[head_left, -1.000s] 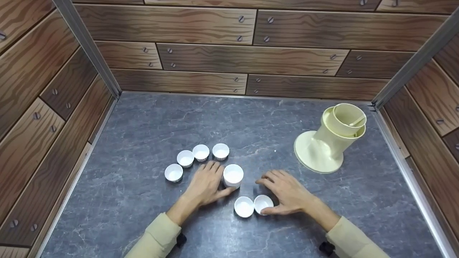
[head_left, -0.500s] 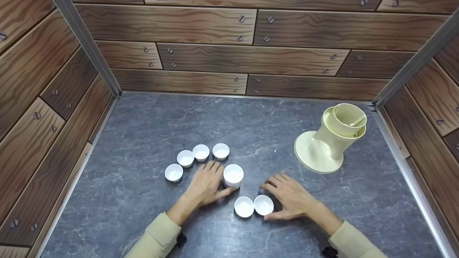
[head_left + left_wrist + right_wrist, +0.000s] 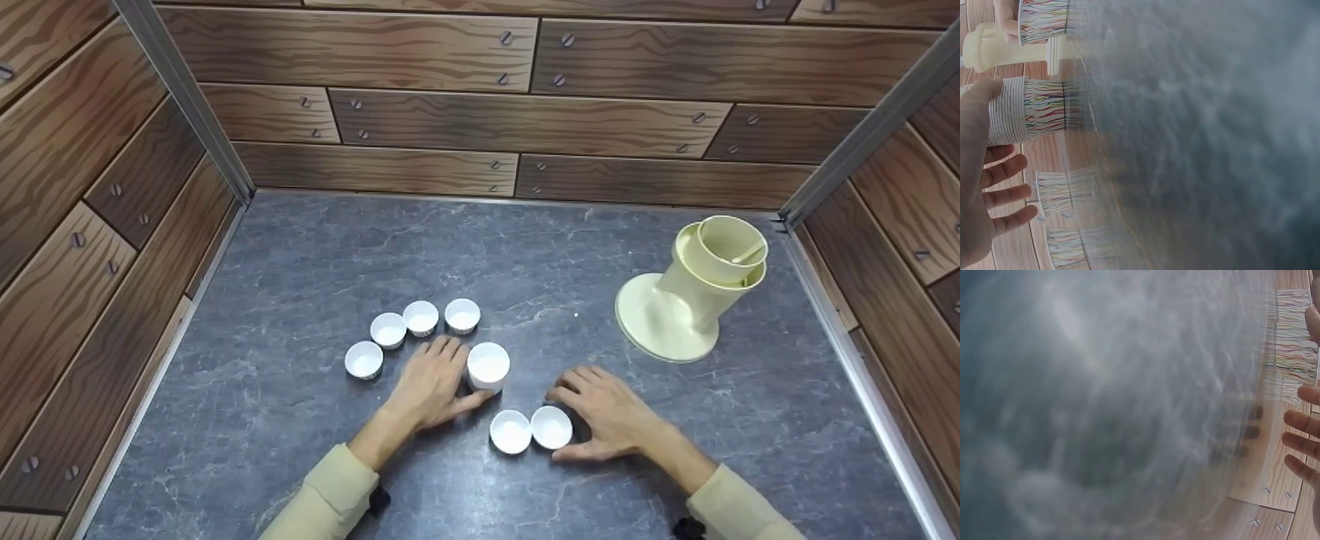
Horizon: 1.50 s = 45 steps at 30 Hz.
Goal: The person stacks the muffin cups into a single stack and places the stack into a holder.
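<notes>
The left hand [image 3: 431, 386] lies loosely spread beside the stack of white cups [image 3: 488, 367], thumb at its near side, how firmly unclear, while the right hand [image 3: 607, 416] stands wide around the right-hand cup [image 3: 551, 427] of a near pair without gripping it. The step in hand looks like handling that single cup on the desk [image 3: 300, 247], and the next move seems to call for an even closing or clean withdrawal, sparing its close neighbour [image 3: 511, 432]. Farther out, four cups [image 3: 421, 319] form a bent row, and a pale yellow stand [image 3: 679, 315] rises at right.
</notes>
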Each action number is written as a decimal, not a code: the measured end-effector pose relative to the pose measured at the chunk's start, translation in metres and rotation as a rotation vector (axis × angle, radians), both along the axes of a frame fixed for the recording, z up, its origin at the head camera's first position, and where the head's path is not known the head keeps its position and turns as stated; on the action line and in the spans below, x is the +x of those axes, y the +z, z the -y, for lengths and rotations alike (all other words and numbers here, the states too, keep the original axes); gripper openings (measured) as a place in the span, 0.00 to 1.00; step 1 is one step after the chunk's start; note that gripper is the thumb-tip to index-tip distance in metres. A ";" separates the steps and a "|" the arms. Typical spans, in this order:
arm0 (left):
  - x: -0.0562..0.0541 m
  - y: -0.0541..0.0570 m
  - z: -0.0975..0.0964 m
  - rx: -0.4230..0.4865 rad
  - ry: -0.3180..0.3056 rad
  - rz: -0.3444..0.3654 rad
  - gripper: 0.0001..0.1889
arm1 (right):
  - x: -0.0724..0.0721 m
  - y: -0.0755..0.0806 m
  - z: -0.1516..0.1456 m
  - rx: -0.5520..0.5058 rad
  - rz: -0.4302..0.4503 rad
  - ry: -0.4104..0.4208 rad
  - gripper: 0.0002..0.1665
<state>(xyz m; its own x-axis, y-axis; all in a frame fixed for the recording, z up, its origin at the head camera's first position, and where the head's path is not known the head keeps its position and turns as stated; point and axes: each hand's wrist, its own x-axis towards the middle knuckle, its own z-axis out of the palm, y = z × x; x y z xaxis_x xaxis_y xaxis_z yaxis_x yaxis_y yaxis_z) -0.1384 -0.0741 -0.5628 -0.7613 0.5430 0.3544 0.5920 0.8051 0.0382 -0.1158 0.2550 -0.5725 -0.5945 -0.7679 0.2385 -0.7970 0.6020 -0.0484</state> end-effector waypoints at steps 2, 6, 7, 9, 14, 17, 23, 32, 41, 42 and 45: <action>0.000 0.000 0.000 0.002 -0.002 -0.001 0.37 | 0.000 0.000 0.000 -0.009 -0.007 0.010 0.45; -0.001 0.000 0.000 0.003 -0.005 -0.008 0.38 | -0.001 -0.001 0.001 -0.030 -0.017 0.031 0.42; -0.001 0.000 0.000 0.003 -0.006 -0.009 0.38 | -0.001 -0.001 0.002 -0.032 -0.020 0.035 0.41; -0.001 -0.001 0.000 0.004 -0.007 -0.012 0.38 | -0.001 -0.001 0.002 -0.033 -0.022 0.040 0.40; -0.001 -0.001 0.000 -0.007 -0.005 0.000 0.37 | -0.001 0.000 0.003 -0.030 -0.025 0.044 0.40; -0.001 0.000 0.000 -0.018 -0.003 0.015 0.38 | 0.000 0.000 0.002 -0.031 -0.024 0.041 0.40; -0.001 0.001 0.001 -0.012 -0.012 -0.008 0.37 | 0.001 0.000 0.003 -0.032 -0.019 0.030 0.40; -0.001 -0.001 0.001 0.003 -0.017 -0.032 0.36 | -0.003 0.009 0.002 -0.026 -0.029 0.020 0.40; -0.001 -0.001 0.000 -0.008 -0.012 -0.007 0.37 | -0.012 0.020 0.006 -0.013 -0.080 0.051 0.41; -0.001 -0.001 0.000 -0.011 -0.010 -0.007 0.37 | -0.013 0.022 0.007 -0.012 -0.084 0.052 0.41; -0.001 -0.001 0.000 -0.006 -0.012 -0.021 0.36 | -0.016 0.025 0.008 -0.008 -0.086 0.048 0.40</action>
<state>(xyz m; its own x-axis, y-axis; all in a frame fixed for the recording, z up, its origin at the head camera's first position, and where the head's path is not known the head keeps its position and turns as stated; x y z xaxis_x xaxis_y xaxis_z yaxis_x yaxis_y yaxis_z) -0.1392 -0.0738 -0.5635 -0.7469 0.5545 0.3670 0.6025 0.7979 0.0207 -0.1321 0.2474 -0.5472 -0.5341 -0.7929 0.2934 -0.8264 0.5629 0.0169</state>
